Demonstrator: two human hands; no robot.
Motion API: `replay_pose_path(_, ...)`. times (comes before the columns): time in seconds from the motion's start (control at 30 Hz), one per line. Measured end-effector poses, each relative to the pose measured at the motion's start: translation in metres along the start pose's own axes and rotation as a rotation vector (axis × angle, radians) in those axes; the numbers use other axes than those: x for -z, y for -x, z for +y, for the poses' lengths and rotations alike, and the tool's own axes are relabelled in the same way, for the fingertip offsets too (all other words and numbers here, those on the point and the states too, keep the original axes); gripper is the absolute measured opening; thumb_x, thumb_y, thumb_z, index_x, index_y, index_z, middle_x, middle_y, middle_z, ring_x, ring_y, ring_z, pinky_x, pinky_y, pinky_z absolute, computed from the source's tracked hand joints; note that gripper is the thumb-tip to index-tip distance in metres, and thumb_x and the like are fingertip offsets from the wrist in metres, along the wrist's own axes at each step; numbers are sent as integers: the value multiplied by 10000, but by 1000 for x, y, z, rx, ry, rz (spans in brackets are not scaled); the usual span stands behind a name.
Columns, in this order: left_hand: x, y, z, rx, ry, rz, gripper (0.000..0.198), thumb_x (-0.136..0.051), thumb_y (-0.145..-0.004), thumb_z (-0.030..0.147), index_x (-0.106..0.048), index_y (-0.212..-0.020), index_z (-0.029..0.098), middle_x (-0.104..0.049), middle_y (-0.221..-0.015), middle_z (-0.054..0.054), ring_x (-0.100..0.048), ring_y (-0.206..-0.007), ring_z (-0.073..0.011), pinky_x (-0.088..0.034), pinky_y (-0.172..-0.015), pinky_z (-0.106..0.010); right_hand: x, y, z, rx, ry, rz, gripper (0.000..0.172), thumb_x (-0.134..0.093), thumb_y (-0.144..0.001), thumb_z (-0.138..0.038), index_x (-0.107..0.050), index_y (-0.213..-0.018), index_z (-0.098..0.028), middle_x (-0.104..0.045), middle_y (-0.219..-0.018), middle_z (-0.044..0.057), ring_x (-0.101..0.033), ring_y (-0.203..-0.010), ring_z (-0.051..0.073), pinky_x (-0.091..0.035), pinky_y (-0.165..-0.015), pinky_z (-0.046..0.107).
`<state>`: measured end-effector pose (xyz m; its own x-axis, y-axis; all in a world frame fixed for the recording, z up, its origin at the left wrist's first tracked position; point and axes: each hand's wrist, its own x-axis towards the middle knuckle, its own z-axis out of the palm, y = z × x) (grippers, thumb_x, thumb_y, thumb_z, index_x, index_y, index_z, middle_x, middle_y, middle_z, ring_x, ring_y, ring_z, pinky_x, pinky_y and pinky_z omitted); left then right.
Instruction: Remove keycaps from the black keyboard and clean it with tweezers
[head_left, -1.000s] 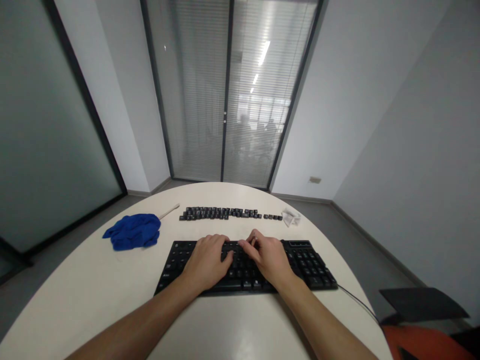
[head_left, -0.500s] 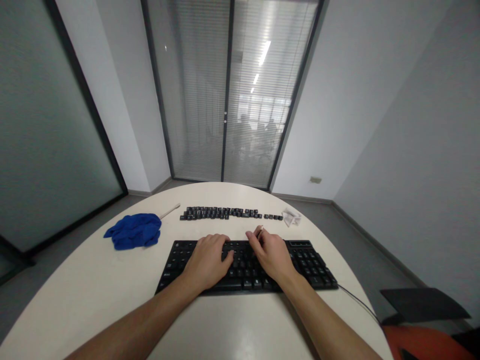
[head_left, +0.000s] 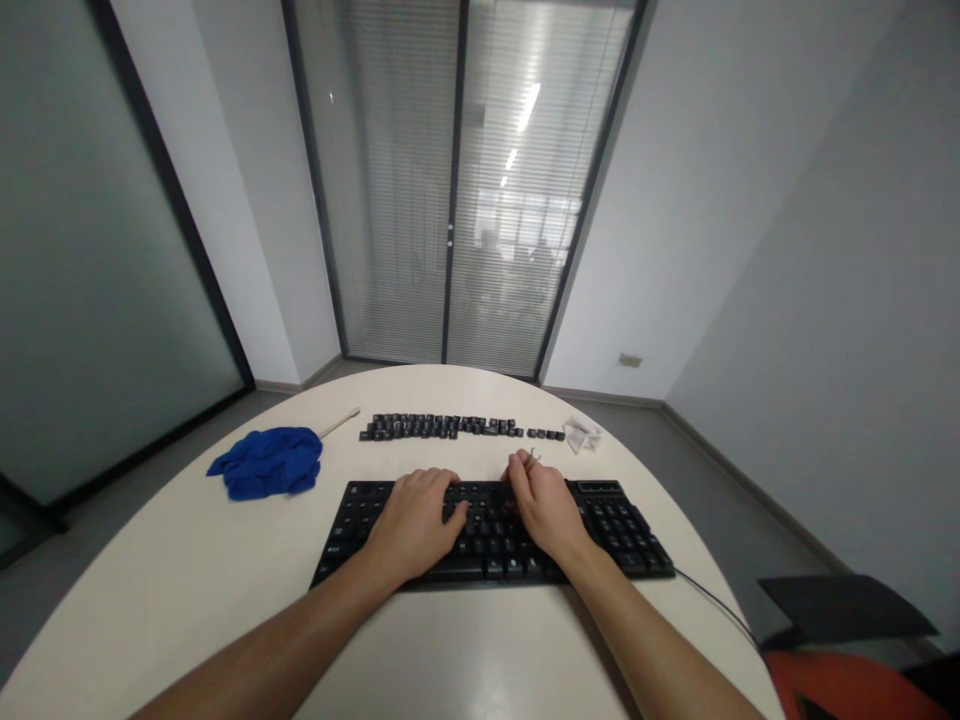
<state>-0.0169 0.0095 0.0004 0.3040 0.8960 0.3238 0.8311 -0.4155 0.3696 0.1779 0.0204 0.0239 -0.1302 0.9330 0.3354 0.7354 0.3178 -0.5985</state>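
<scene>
A black keyboard [head_left: 461, 570] lies across the near part of the table. Over its left half rests my left hand [head_left: 420, 515], fingers curled at the back edge and thumb on the keys, holding it. Above the right-middle keys is my right hand [head_left: 544, 505], thumb and fingers pinched together. From that pinch sticks up a thin wire-ended tool that looks like a keycap puller [head_left: 533, 456]; its lower part is hidden. Behind the keyboard, loose black keycaps [head_left: 420, 426] lie in rows.
On the left of the round white table [head_left: 172, 590] lie a crumpled blue cloth [head_left: 270, 462] and a pale brush-like stick [head_left: 341, 421]. A crumpled white wipe or bag [head_left: 582, 434] lies beyond my right hand. A cable [head_left: 716, 600] runs off right, near a red and black chair [head_left: 844, 680].
My right thumb has closed in against the fingers, and the puller's wire end now points up and to the right. My left hand and the keyboard have stayed put.
</scene>
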Motion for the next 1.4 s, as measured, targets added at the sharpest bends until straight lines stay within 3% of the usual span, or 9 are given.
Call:
replay_pose_path(0.23, -1, 0, -1, -8, 6, 7, 239, -522, -890, 322, -618, -1066, 191, -673, -1027, -88, -605, -984, -265, -449, -924, -432, -1, -1, 0, -37, -110, 2, 394, -289, -999, -405, -521, -743, -215, -579, -577, 6, -601, -559, 175, -411, -588, 249)
replay_pose_path(0.5, -1, 0, 0, -1, 17, -4, 245, -522, -892, 330, -617, -1073, 194, -674, -1036, -86, -602, -994, -267, -448, -928, -434, 1, 2, 0, 101, -8, -133, 296, -387, -981, -363, -571, -810, -207, -622, -630, 6, -614, -607, 181, -396, -629, 250)
replay_pose_path(0.87, -2, 0, -1, 1, 16, -2, 246, -521, -890, 330, -622, -1068, 192, -674, -1037, -94, -606, -1000, -272, -446, -932, -438, -3, -2, 8, 60, -207, -191, 367, -367, -997, -408, -545, -756, -197, -531, -541, -39, -536, -536, 138, -400, -610, 235)
replay_pose_path(1.4, -1, 0, -1, -3, 10, 3, 242, -523, -885, 315, -619, -1073, 198, -675, -1031, -88, -610, -992, -267, -451, -927, -423, -6, -4, 16, 44, -300, -208, 389, -356, -996, -433, -531, -749, -190, -518, -530, -48, -513, -517, 119, -422, -606, 227)
